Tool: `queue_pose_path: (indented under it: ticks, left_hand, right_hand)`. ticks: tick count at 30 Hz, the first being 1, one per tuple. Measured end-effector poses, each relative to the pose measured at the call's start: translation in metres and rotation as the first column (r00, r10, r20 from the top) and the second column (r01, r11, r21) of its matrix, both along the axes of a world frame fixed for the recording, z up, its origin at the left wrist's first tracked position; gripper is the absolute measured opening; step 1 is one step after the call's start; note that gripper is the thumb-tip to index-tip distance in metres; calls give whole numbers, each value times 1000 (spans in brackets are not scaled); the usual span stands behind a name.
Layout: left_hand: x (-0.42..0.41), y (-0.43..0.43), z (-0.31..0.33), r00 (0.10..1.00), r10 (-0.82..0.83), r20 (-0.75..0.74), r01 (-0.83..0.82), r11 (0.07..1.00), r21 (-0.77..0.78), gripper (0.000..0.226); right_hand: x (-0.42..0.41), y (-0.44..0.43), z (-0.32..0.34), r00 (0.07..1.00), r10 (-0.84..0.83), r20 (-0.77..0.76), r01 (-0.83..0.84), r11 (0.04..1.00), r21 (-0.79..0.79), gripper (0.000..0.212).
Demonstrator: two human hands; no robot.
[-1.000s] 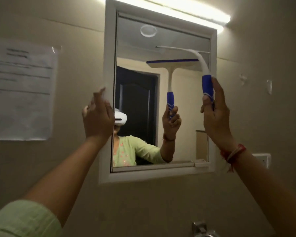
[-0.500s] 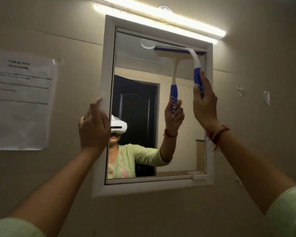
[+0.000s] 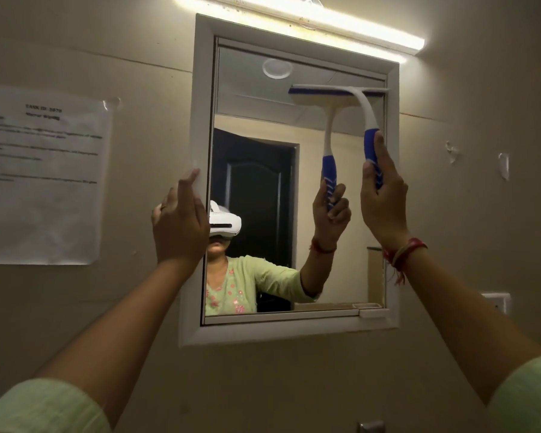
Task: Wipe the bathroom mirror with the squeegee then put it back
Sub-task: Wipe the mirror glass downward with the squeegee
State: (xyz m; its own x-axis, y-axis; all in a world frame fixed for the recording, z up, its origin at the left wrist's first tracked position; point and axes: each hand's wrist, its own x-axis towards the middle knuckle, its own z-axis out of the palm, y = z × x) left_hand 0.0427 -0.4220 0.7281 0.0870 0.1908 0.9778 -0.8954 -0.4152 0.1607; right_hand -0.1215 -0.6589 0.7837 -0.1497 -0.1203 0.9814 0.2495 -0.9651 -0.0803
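The white-framed bathroom mirror (image 3: 201, 89) hangs on the wall straight ahead. My right hand (image 3: 383, 201) is shut on the blue grip of the squeegee (image 3: 362, 104), a white tool with a curved neck. Its blade lies level against the glass in the upper right part of the mirror, a little below the top edge, and its reflection meets it there. My left hand (image 3: 180, 223) rests on the left side of the frame with fingers loosely spread and holds nothing. The glass reflects a person in a green top and a dark door.
A lit tube light (image 3: 325, 21) runs above the mirror. A printed sheet (image 3: 41, 173) is taped to the wall at the left. Small hooks (image 3: 503, 165) and a white switch plate (image 3: 497, 303) sit to the right. A metal tap top (image 3: 370, 426) shows at the bottom edge.
The squeegee blade, earlier held off the glass, has come against the mirror near its top right. My left hand stays on the frame. The view has shifted slightly.
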Motion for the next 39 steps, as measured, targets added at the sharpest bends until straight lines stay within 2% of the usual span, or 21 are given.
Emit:
queue_pose_path:
  ticks: [8, 16, 23, 31, 36, 39]
  left_hand:
    - [3, 0, 0, 1000, -24, -3, 24, 1000, -3, 36]
    - [3, 0, 0, 1000, -23, -11, 22, 1000, -5, 36]
    - [5, 0, -1, 1000, -18, -5, 19, 1000, 7, 33]
    - [7, 0, -2, 1000, -28, 4, 28, 1000, 13, 32]
    - [8, 1, -2, 999, -35, 4, 35, 999, 20, 31]
    - [7, 0, -3, 999, -41, 8, 41, 999, 17, 31]
  right_hand:
    - [2, -9, -64, 999, 8, -49, -8, 1000, 11, 49]
    - [-3, -7, -44, 1000, 10, -22, -10, 1000, 10, 48]
    - [1, -8, -114, 996, 57, -76, -53, 997, 53, 50]
    - [10, 1, -79, 998, 56, -4, -55, 995, 81, 48]
    - [11, -6, -150, 994, 89, -58, -85, 994, 66, 50]
    - [11, -6, -164, 992, 104, -66, -100, 993, 69, 50]
